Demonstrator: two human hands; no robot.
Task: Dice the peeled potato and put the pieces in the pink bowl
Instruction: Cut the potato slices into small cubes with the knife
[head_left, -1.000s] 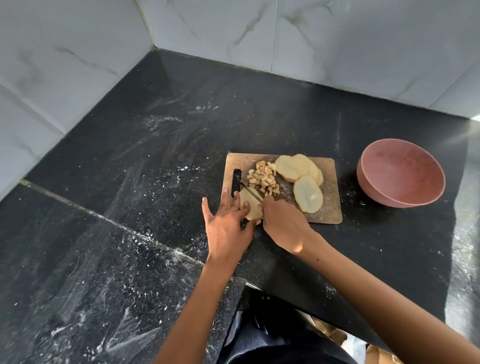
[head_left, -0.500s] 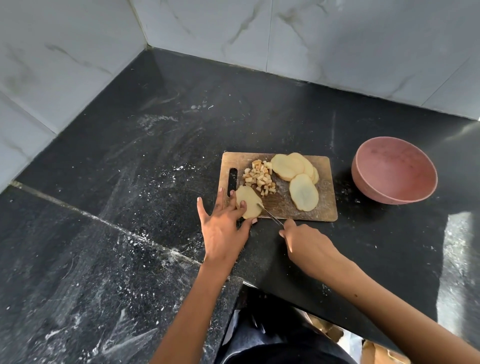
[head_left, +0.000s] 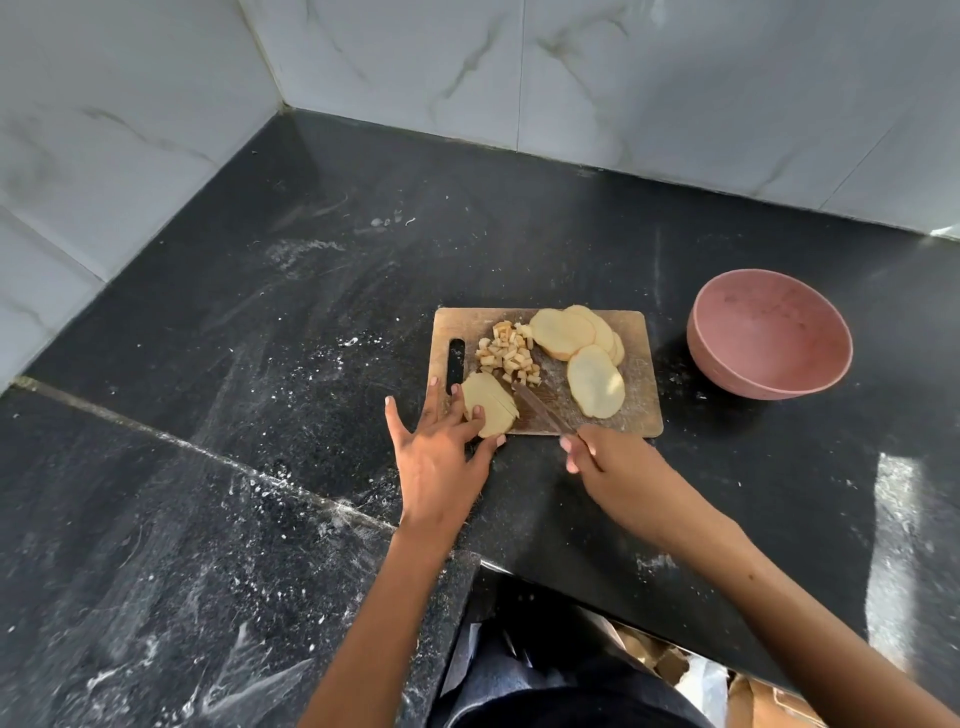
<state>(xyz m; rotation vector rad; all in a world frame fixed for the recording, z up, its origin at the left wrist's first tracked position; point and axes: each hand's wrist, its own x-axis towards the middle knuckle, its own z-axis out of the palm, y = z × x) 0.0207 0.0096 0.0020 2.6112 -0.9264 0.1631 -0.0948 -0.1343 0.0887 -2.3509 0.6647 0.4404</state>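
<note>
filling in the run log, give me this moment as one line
left hand steadies potato slice | right hand holds knife | dice pile on cutting board | pink bowl empty

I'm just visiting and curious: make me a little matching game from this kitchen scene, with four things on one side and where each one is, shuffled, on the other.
Things:
1. pink bowl
2. knife
3. diced pieces
4. potato slice being cut

Places:
A. under the fingers of the left hand, at the near left corner of the cutting board
B. on the dark counter, right of the board, with nothing in it
C. in a small pile near the board's handle slot
D. held by the right hand, blade lying across the board

Pairs: 1-B, 2-D, 3-C, 4-A
</note>
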